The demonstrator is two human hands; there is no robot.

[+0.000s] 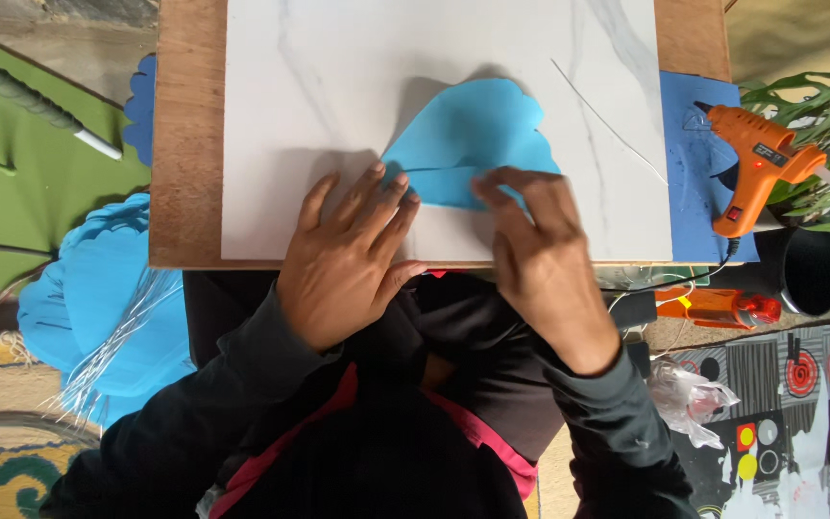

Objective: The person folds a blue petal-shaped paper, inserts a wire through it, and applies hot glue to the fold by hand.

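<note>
Blue foam petal [477, 135] sits on the white marble-look slab [319, 115], near its front edge, roughly centre; slab lies on a wooden board [184, 154]; petal's lower part is folded over, crease running across it.

Left hand [348, 255]: flat, fingers spread, palm down on the slab; fingertips touch the petal's lower left corner; nothing pinched.

Right hand [540, 255]: fingers curled down onto the folded lower edge of the petal, pressing it; thumb is hidden, so can't tell if it pinches or only presses.

Thin white wire [607, 120] lies on the slab just right of the petal; orange glue gun [756, 163] stands on a blue sheet [689, 192] at the slab's right; black cup [812, 269] just below it; second orange tool [718, 308] on the floor near the right forearm.

Stack of blue foam petals [98, 308] with a bundle of clear wires [112, 351] on the floor left of the board; green foam leaf [21, 183] behind them.
</note>
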